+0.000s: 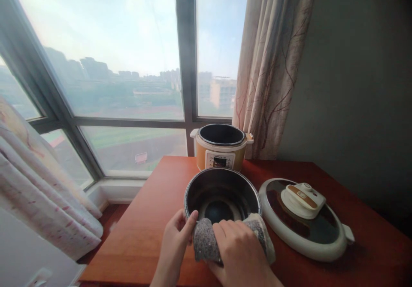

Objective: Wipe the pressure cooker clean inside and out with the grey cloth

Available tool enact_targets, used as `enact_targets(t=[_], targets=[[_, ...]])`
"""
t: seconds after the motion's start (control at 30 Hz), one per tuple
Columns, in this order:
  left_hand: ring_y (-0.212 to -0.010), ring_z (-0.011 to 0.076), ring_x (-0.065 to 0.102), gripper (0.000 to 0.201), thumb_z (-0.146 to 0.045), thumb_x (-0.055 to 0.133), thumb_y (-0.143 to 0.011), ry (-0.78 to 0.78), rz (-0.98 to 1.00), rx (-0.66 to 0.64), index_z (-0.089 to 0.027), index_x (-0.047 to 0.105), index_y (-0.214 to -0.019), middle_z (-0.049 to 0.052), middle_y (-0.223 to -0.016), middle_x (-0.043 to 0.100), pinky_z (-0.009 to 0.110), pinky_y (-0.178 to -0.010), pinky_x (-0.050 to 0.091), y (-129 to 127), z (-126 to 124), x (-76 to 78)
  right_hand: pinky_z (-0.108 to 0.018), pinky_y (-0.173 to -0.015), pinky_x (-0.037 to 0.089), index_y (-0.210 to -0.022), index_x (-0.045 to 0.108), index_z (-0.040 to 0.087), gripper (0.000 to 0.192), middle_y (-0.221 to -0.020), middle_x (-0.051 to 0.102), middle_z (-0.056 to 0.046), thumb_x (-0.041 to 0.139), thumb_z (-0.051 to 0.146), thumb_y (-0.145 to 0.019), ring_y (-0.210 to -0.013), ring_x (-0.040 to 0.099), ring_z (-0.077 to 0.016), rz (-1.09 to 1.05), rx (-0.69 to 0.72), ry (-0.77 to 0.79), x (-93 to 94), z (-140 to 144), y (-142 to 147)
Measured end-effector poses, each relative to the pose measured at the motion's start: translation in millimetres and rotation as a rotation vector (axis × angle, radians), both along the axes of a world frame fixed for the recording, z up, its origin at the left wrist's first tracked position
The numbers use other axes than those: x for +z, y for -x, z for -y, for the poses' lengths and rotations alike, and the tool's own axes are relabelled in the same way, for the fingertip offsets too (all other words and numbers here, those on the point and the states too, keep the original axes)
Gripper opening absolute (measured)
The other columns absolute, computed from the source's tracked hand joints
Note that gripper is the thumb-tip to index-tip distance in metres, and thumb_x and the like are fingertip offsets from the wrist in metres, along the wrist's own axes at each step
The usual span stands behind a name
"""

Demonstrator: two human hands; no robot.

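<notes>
I take the inner pot [222, 201] as my landmark. It stands on the red-brown counter [154, 231], near the front edge, mouth up and dark inside.

Left hand [175, 239]: the grip is closed on the pot's near rim at its left side, thumb hooked over the lip, fingers outside the wall. It steadies the vessel.

Right hand [240, 252]: the grip is pressed down on a grey cloth [206, 242], which drapes over the near rim of the pot, partly inside and partly outside. The fingers lie curled over the cloth; I cannot tell whether they pinch it or only bear on it.

The two hands sit just beside each other on the near rim, the cloth between them touching the left thumb.

Behind the pot, toward the window [122, 63], stands the yellow cooker body [220, 154], open and without its pot. To the pot's right lies the lid [302, 218], flat on the counter with its handle up, just beside the pot but apart from it. A curtain [270, 63] hangs behind the cooker, to the right.

My judgement on technique: the wiping wants the left grip firm on the rim so the pot does not turn or slide toward the counter edge, and the cloth kept folded over the lip so both faces are covered in one pass.
</notes>
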State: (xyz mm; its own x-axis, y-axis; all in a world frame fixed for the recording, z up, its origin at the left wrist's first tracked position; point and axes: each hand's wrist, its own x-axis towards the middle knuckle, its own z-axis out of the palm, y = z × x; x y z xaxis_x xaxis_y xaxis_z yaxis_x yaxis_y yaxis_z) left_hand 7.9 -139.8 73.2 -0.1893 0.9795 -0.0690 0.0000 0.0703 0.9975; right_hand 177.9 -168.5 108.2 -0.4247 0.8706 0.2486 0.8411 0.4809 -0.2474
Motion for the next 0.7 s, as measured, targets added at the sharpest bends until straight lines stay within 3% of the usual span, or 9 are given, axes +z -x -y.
enact_targets(t=[0.27,0.43,0.7], targets=[[-0.044,0.0090,0.040,0.051,-0.062,0.077,-0.065,-0.018,-0.011,-0.083,-0.020,0.048,-0.055,-0.005,-0.046,0.045,0.021,-0.044,0.030,13,-24,3.7,-0.034,-0.070,0.032,-0.093,0.064,0.022,0.036,-0.091,0.070,-0.004,0.080,0.051,-0.079,-0.082,0.062,-0.0245,0.035,0.043,0.008,4.6,-3,-10],[-0.040,0.0080,0.037,0.048,-0.057,0.077,-0.064,-0.047,-0.045,-0.176,-0.020,0.047,-0.052,-0.005,-0.043,0.044,0.020,-0.042,0.026,25,-43,9.2,-0.033,-0.073,0.032,-0.094,0.064,0.023,0.042,-0.094,0.069,-0.001,0.078,0.059,-0.078,-0.087,0.061,-0.0225,0.064,0.141,0.079,10.4,-10,-42],[-0.042,0.0070,0.037,0.036,-0.046,0.074,-0.063,0.027,-0.073,-0.346,-0.019,0.052,-0.057,-0.006,-0.047,0.045,0.019,-0.045,0.027,41,-80,15.4,-0.033,-0.083,0.035,-0.100,0.067,0.023,0.040,-0.101,0.069,0.000,0.084,0.049,-0.074,-0.097,0.059,-0.0218,0.046,0.249,0.139,24.9,-25,-85]])
